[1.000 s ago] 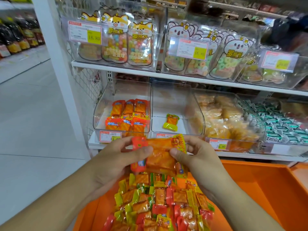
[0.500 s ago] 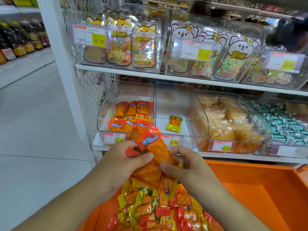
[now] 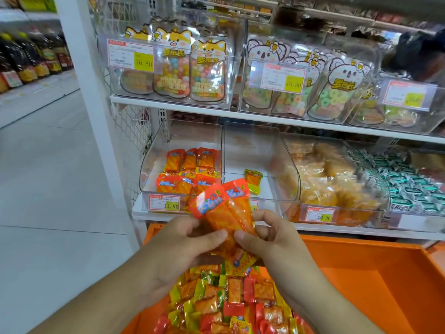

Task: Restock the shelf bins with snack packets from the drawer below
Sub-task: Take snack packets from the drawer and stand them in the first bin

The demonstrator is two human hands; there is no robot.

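Both my hands hold a small bunch of orange snack packets [image 3: 222, 209] with red tops, fanned upward in front of the lower shelf. My left hand [image 3: 183, 247] pinches them from the left, my right hand [image 3: 272, 239] from the right, thumbs almost meeting. Below lies the open orange drawer [image 3: 375, 285] with a heap of red, yellow and green packets [image 3: 231, 304]. Straight ahead, the left clear bin [image 3: 154, 165] holds a few matching orange packets [image 3: 190, 169]. The middle bin [image 3: 250, 145] holds one yellow-ended packet [image 3: 253, 180].
To the right stand a bin of pale orange packets [image 3: 332, 179] and one of green-and-white packets [image 3: 409, 186]. The upper shelf [image 3: 240, 115] carries bins of candy pouches. A white upright post [image 3: 89, 92] and floor aisle [image 3: 48, 165] lie left.
My hands have lifted the bunch from the drawer heap and turned the packets upright, red tops now pointing toward the bins. The view has shifted closer to the shelf.
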